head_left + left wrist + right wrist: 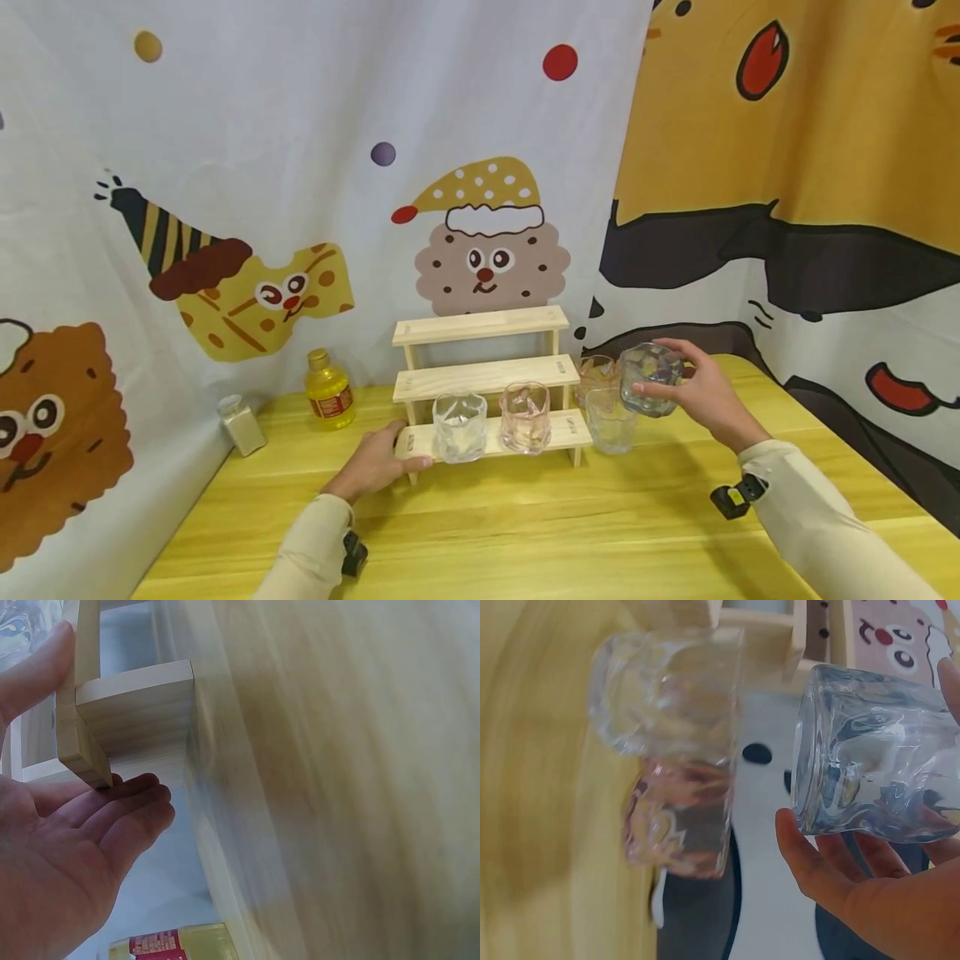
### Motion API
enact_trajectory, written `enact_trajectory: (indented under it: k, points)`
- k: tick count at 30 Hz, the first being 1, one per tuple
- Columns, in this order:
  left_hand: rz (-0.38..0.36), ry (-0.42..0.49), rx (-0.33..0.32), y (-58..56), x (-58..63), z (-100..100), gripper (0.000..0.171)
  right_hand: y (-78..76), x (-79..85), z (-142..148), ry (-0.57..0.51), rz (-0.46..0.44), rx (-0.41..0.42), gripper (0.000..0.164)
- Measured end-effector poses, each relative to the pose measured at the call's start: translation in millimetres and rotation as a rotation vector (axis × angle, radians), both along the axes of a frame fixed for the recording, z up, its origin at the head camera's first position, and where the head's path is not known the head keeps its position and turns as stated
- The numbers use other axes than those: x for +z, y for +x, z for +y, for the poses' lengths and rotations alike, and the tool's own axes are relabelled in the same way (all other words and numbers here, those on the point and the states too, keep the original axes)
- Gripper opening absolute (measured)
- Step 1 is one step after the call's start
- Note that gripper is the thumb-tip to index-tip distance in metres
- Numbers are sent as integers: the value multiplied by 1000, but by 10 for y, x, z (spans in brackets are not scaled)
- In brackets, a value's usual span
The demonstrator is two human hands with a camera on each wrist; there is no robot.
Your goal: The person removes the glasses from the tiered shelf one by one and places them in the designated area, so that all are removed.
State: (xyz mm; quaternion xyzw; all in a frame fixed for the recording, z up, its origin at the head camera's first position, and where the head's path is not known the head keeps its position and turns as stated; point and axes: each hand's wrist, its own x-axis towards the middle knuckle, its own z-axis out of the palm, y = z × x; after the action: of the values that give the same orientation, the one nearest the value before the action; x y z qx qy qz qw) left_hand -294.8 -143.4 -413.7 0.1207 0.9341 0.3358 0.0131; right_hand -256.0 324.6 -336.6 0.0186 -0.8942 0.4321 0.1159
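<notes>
At the left end of the three-step wooden display stand (487,379), my left hand (377,462) grips the lowest board (82,742), thumb on top and fingers beneath its end. My right hand (708,392) holds a bluish-grey glass (647,382) by its sides, raised off the table and tilted. Below it, right of the stand, are a clear glass (611,429) and, behind that, a pink glass (596,375). Another clear glass (460,429) and a second pink glass (525,421) stand side by side on the lowest step.
Left of the stand, a yellow bottle (328,392) with a red label stands on the wooden table (480,533). Farther left is a small pale jar (242,425). A cartoon-printed curtain (300,125) hangs behind and on both sides.
</notes>
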Motion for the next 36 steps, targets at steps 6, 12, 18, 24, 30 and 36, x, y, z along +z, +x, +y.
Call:
enact_trajectory:
  k: [6, 12, 18, 24, 30, 36]
  points:
    - [-4, 18, 5, -1, -5, -5, 89, 17, -95, 187, 8, -36, -23, 94]
    - [-5, 44, 3, 17, -10, -3, 87, 8, -218, 299, 35, -31, -59, 93]
    - [3, 31, 7, -6, -27, -7, 88, -57, -384, 378, 62, -49, -69, 96]
    - [12, 19, 5, -25, -32, 3, 88, -129, -539, 428, 58, -98, -66, 101]
    - [13, 14, 4, -4, -28, 7, 86, -174, -621, 447, 59, -152, -68, 103]
    - [11, 18, 5, 1, -3, 6, 84, -207, -644, 430, 62, -176, -45, 103]
